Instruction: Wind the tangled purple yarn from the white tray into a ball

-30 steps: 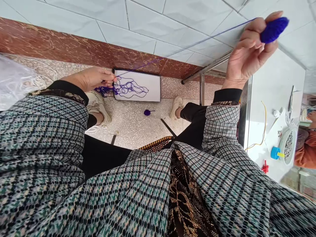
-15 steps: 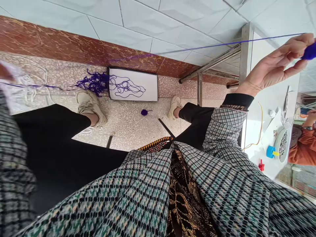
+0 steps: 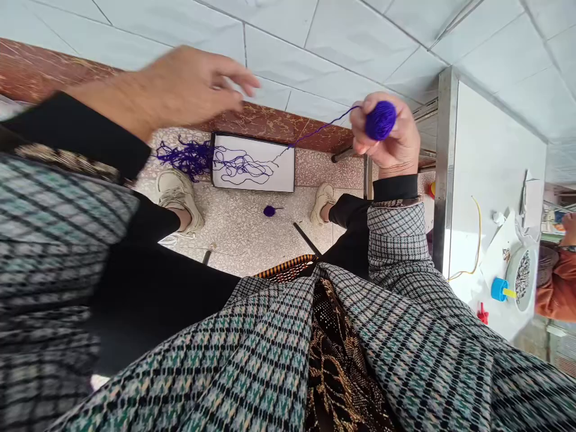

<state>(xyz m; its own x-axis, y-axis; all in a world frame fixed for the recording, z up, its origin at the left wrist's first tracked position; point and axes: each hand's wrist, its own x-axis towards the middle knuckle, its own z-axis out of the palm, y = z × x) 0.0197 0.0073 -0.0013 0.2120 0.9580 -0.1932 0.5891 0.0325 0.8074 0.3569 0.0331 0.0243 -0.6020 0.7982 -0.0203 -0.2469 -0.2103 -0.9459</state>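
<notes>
Head camera view: a ball of purple yarn (image 3: 380, 120) is held up in the right hand (image 3: 395, 147), its fingers closed around it, and from the wound layers it may be judged that a fair part of the winding has been done. A single strand (image 3: 324, 126) is led from the ball down toward the white tray (image 3: 282, 174), where its far end appears to join the loops (image 3: 243, 166) spread in loose, open curves over the surface. No yarn can be seen in the left hand (image 3: 191, 84), which is raised in front of the tiled wall (image 3: 288, 36); its fingers are parted and slightly curled, though blurred, and nothing is seen to be gripped by them. What is left seems considerable: beside the tray, at its left end, a tangled heap of purple yarn (image 3: 185, 158) is lying on the speckled floor (image 3: 234, 231), near a pale shoe (image 3: 174, 195), and none of it has been gathered into a ball. Whether the heap and the loops are made of one continuous length cannot be told. A smaller purple ball (image 3: 269, 210), with a short tail, is set apart on the floor below the tray; it is probably finished or put aside, since no connection to the heap is shown. By these signs, the work is judged to be partway through.
</notes>
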